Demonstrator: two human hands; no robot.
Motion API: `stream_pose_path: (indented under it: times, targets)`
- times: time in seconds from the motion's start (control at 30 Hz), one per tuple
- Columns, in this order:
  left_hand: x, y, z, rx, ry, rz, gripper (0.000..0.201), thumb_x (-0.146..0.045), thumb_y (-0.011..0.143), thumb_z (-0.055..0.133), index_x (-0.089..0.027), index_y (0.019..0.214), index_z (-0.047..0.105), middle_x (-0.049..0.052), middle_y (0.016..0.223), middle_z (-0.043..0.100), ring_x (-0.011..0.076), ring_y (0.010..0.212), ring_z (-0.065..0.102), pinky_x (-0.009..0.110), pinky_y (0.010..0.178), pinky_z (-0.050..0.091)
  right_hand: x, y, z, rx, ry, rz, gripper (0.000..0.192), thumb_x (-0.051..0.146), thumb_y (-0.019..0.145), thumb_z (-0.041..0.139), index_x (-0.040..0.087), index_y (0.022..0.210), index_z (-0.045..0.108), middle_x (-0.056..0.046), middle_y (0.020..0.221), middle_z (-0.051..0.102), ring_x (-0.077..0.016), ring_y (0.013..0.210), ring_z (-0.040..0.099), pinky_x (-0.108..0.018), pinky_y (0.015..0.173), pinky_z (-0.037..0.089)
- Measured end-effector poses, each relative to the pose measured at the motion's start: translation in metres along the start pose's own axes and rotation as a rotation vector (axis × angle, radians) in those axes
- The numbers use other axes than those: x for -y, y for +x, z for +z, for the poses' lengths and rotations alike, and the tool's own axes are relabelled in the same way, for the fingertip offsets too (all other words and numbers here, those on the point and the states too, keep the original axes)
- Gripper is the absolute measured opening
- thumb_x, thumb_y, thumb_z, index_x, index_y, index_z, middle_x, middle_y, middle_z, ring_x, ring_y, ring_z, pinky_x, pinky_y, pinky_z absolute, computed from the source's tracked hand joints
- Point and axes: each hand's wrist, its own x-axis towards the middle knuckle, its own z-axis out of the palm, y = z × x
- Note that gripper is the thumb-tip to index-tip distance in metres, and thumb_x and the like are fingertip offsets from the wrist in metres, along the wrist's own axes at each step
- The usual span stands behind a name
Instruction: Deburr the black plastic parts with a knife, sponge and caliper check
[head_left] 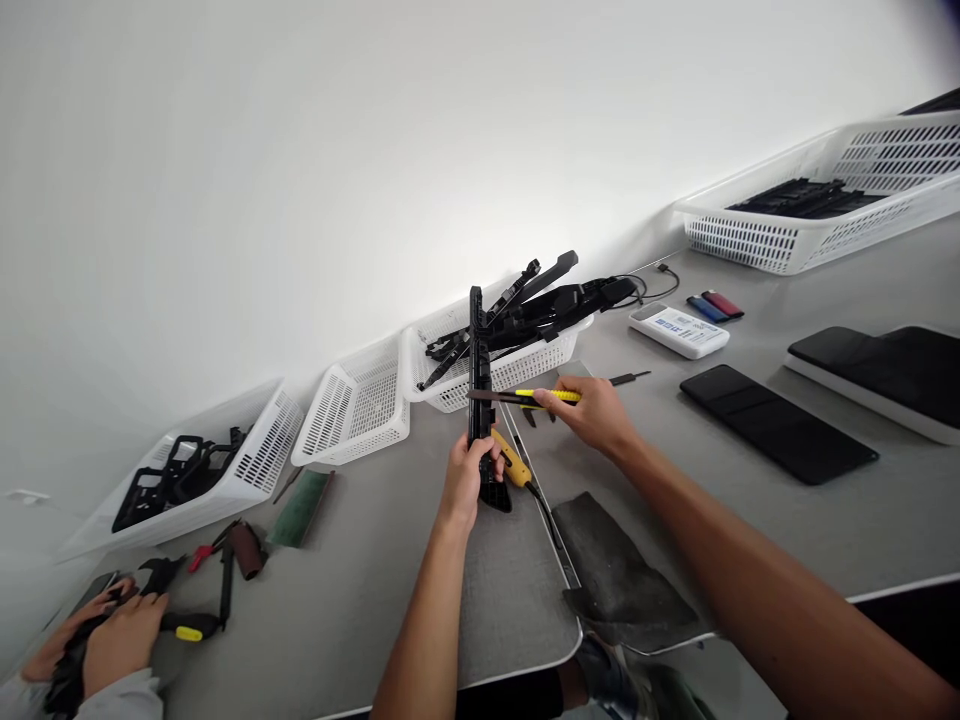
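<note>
- Left hand (466, 478) is clenching a long black plastic part (478, 380) upright, near its lower end.
- Right hand (592, 410) is gripping a yellow utility knife (536, 397), its blade touching the part above the left hand.

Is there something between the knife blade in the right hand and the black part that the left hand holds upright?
Nothing visible. The right hand holds the yellow knife, and its blade already reaches the black part, gripped low by the left hand.
</note>
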Motion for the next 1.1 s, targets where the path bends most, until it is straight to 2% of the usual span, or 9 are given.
stream_pose_path:
  times: [0.07, 0.23, 0.33, 0.47, 0.63, 0.8, 1.0, 1.1]
  targets:
    - [0.0002, -0.0003, 0.0002, 0.002, 0.006, 0.001, 0.028, -0.039, 0.078, 0.072, -0.019, 0.094, 0.062, -0.005, 0.067, 0.054, 0.0115, 0.055, 0.052, 0.024, 0.052, 0.043, -0.0016, 0.0004, -0.0016, -0.008, 0.004, 0.005, 0.064, 0.077, 0.091, 0.057, 0.021, 0.061, 0.057, 0.000, 0.054, 0.049, -0.0144, 0.054, 0.041, -0.031, 0.055, 0.027]
    - [0.0029, 0.0001, 0.0006, -0.032, 0.081, 0.039, 0.025, -0.038, 0.079, 0.072, -0.021, 0.078, 0.054, -0.004, 0.068, 0.056, 0.0112, 0.055, 0.053, 0.025, 0.052, 0.044, 0.0012, -0.0011, 0.0000, 0.159, -0.010, -0.080, 0.063, 0.078, 0.089, 0.060, 0.021, 0.061, 0.057, 0.000, 0.055, 0.052, -0.0144, 0.055, 0.042, -0.030, 0.055, 0.025]
    - [0.0022, 0.0008, 0.0001, -0.038, 0.087, 0.058, 0.022, -0.037, 0.080, 0.072, -0.020, 0.082, 0.058, -0.004, 0.069, 0.054, 0.0113, 0.056, 0.053, 0.025, 0.054, 0.045, 0.0005, -0.0003, -0.0018, 0.086, -0.041, -0.061, 0.064, 0.078, 0.090, 0.058, 0.022, 0.060, 0.056, -0.001, 0.054, 0.053, -0.0145, 0.054, 0.041, -0.031, 0.055, 0.026]
    - [0.0008, 0.0013, -0.0009, -0.031, 0.067, 0.050, 0.030, -0.038, 0.081, 0.071, -0.018, 0.103, 0.066, -0.005, 0.068, 0.052, 0.0117, 0.056, 0.052, 0.024, 0.052, 0.044, -0.0023, 0.0008, -0.0068, -0.002, -0.042, -0.055, 0.062, 0.076, 0.090, 0.059, 0.021, 0.062, 0.059, -0.001, 0.054, 0.054, -0.0144, 0.053, 0.042, -0.031, 0.056, 0.028]
    - [0.0027, 0.0018, -0.0022, -0.027, 0.082, 0.056, 0.024, -0.040, 0.083, 0.071, -0.019, 0.088, 0.060, -0.004, 0.069, 0.053, 0.0111, 0.056, 0.053, 0.025, 0.053, 0.045, 0.0003, -0.0004, -0.0056, 0.086, -0.028, -0.085, 0.062, 0.076, 0.090, 0.060, 0.021, 0.061, 0.056, 0.000, 0.055, 0.053, -0.0136, 0.052, 0.040, -0.031, 0.056, 0.026]
    - [0.0027, 0.0023, -0.0032, -0.017, 0.063, 0.035, 0.031, -0.041, 0.082, 0.071, -0.017, 0.102, 0.065, -0.006, 0.068, 0.051, 0.0112, 0.056, 0.052, 0.024, 0.052, 0.045, -0.0001, 0.0002, -0.0085, -0.077, -0.035, -0.029, 0.059, 0.073, 0.091, 0.059, 0.021, 0.062, 0.056, 0.000, 0.053, 0.050, -0.0140, 0.053, 0.039, -0.032, 0.056, 0.027]
    - [0.0029, 0.0027, -0.0023, -0.029, 0.044, 0.049, 0.031, -0.041, 0.081, 0.072, -0.016, 0.098, 0.067, -0.005, 0.068, 0.054, 0.0114, 0.055, 0.052, 0.024, 0.050, 0.044, 0.0071, -0.0022, -0.0030, 0.184, 0.003, -0.103, 0.062, 0.077, 0.088, 0.061, 0.022, 0.059, 0.053, 0.001, 0.054, 0.050, -0.0141, 0.053, 0.041, -0.031, 0.055, 0.025]
    - [0.0018, 0.0028, -0.0030, -0.033, 0.015, 0.056, 0.033, -0.040, 0.080, 0.073, -0.016, 0.102, 0.067, -0.005, 0.069, 0.055, 0.0117, 0.057, 0.053, 0.024, 0.052, 0.044, 0.0062, -0.0020, -0.0016, 0.089, -0.019, -0.051, 0.063, 0.077, 0.089, 0.059, 0.022, 0.060, 0.054, 0.000, 0.054, 0.052, -0.0145, 0.053, 0.041, -0.032, 0.054, 0.025]
